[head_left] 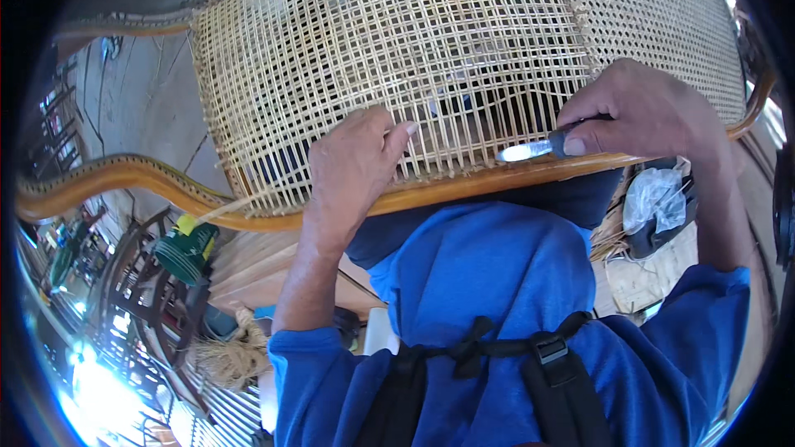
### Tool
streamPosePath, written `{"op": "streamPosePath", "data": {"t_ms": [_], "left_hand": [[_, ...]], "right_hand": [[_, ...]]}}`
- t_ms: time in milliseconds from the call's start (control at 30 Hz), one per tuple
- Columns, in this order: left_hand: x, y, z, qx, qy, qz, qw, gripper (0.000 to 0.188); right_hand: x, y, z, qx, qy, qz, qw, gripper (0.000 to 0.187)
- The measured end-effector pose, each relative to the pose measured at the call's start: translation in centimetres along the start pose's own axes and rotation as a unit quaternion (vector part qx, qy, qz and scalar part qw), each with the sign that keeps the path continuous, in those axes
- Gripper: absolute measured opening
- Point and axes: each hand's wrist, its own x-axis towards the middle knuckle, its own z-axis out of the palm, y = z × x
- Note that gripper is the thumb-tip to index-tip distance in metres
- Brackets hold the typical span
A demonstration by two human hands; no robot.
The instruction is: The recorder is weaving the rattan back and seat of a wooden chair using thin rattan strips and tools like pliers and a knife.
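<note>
A woven cane panel (389, 33) with an open grid stretches over a curved, varnished wooden frame (447, 193) across my lap. Along the near edge, the bare lengthwise strands run down to the wood. My left hand (352, 161) rests on this edge with its fingers curled under and the thumb sticking out to the right; whatever it may pinch is hidden. In my right hand (642, 112) is a knife (530, 151) with a dark handle. Its short shiny blade points left, lying over the strands just above the frame.
More cane weave (654, 8), of a finer pattern, continues at the far right. A green container (186, 252) stands at left below the frame, near a bundle of fibre (232, 353). Clear plastic bag (654, 199) lies at right. Dark wooden chair parts (149, 281) crowd the left.
</note>
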Motion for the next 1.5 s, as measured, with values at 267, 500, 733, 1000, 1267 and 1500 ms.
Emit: {"op": "streamPosePath", "data": {"t_ms": [267,500,733,1000,1267,1500], "left_hand": [[0.6,-0.5,1.8,-0.126,0.087,-0.004,0.988,0.030],[0.4,-0.7,2.0,-0.140,0.084,-0.047,0.985,0.034],[0.6,-0.5,2.3,-0.137,0.084,-0.047,0.986,0.033],[0.5,0.0,1.7,-0.090,0.072,-0.077,0.990,0.025],[-2.2,4.7,2.2,-0.090,0.073,0.103,0.988,0.024],[-3.5,5.2,3.2,-0.074,0.115,0.111,0.984,0.029]], "right_hand": [[1.9,1.1,0.6,-0.006,0.041,-0.033,0.999,0.018],[1.3,0.3,0.0,-0.019,0.146,0.002,0.989,0.019],[3.5,1.7,2.5,-0.080,0.187,-0.042,0.978,0.019],[3.5,3.4,4.5,-0.008,0.282,-0.044,0.958,0.018],[0.4,1.7,5.5,0.040,0.184,0.014,0.982,0.018],[-0.6,2.5,6.0,0.018,0.231,-0.045,0.972,0.018]]}}
